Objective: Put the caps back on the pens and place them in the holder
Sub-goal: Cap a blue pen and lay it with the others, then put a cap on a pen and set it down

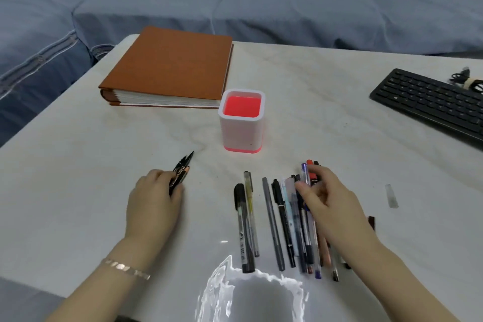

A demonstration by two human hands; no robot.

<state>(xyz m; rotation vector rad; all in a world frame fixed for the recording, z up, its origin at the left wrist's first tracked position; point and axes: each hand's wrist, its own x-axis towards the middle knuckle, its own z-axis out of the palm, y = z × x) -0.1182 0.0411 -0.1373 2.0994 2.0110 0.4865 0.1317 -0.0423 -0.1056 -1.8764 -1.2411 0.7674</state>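
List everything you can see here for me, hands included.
pen holder: one, white with red inside, table centre.
loose pens: ten or so, mixed colours, row in front of holder.
black pen: one, in left grip.
clear cap: one, right of the pens.
album: one, brown, behind holder.
keyboard: one, black, right edge.
table: one, white.
sofa: one, blue, behind.
left grip: holds black pen.
right grip: rests on loose pens.

Holder [241,123] mid-table [326,91], binder [167,68] behind-left, keyboard [428,104] far right, pens [282,219] in front.
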